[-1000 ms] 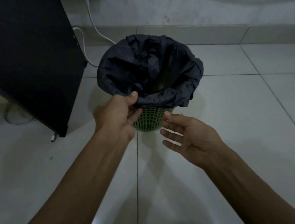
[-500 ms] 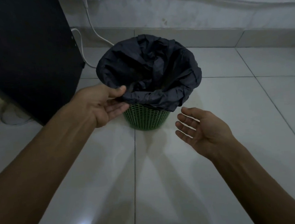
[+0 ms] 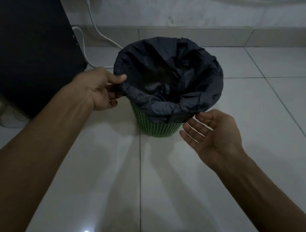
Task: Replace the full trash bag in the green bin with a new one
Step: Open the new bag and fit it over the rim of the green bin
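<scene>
A small green mesh bin stands on the tiled floor. A black trash bag lines it, its edge folded down over the rim. My left hand pinches the bag's folded edge at the bin's left side, thumb on top. My right hand is palm up with straight fingers, its fingertips just under the bag's hanging edge at the front right. The bag's inside is dark and its contents are unclear.
A black cabinet stands close to the left of the bin. White cables run down the wall and across the floor behind it. A skirting board and wall lie just behind the bin. Glossy floor tiles spread to the right and front.
My left hand has slid along the rim from the front to the left side, still on the bag's edge. My right hand has moved up to the bag's front-right edge.
</scene>
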